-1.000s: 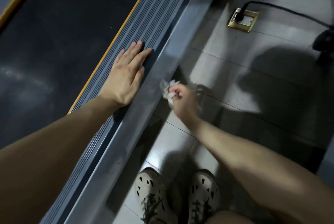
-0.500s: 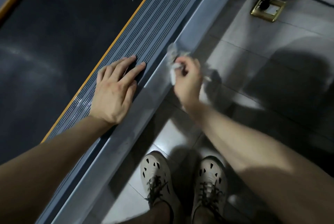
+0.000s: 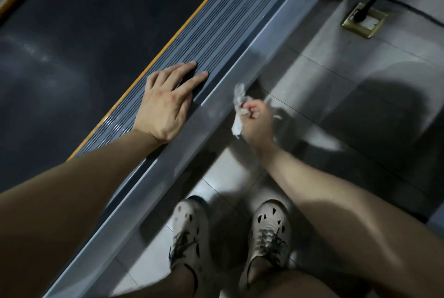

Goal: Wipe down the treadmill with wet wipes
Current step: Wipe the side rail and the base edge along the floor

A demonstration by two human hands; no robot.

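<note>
Your right hand, clenched around the crumpled wet wipe, has slid back along the treadmill's grey side rail. Your left hand stays flat, fingers released, on the ribbed footboard. Rail wiping looks mid-stroke.

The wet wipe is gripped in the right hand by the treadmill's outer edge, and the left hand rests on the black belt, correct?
No. In the head view the left hand rests on the ribbed side rail, not the black belt. The right hand does grip the wet wipe beside the treadmill's outer edge.
</note>
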